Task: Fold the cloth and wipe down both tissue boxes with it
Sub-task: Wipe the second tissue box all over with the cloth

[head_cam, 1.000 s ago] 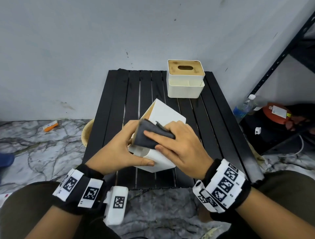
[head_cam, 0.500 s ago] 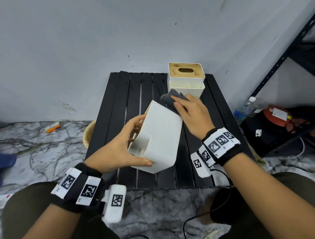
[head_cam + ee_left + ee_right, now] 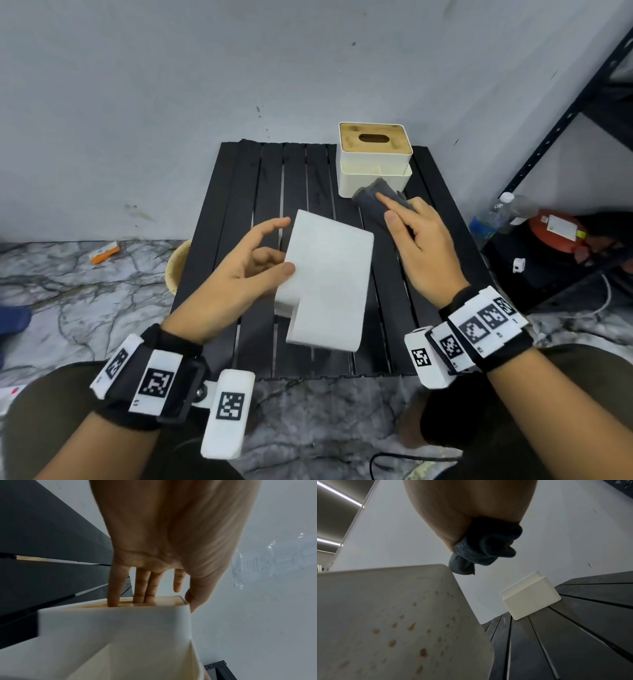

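A white tissue box (image 3: pixel 329 284) lies on its side near the front of the black slatted table (image 3: pixel 239 205). My left hand (image 3: pixel 253 263) is at its left side. The straight fingers (image 3: pixel 144 588) touch the wooden lid face and the thumb rests on the upper white face. In the right wrist view this box (image 3: pixel 393 622) shows brownish spots. A second white tissue box (image 3: pixel 375 161) with a wooden lid stands upright at the back right, also in the right wrist view (image 3: pixel 530 597). My right hand (image 3: pixel 414 236) holds the bunched dark grey cloth (image 3: pixel 380 202) just in front of that box; the cloth (image 3: pixel 484 547) hangs above the table.
A black shelf frame (image 3: pixel 565 113) stands at the right, with a plastic bottle (image 3: pixel 486 222) and a red-orange container (image 3: pixel 555 229) below it. A round beige bowl (image 3: pixel 176 267) sits under the table's left edge. An orange item (image 3: pixel 104 251) lies on the marble floor.
My right hand carried the cloth off the near box and back toward the far box. The near box tipped down flatter, and my left hand's fingers loosened from their grip.
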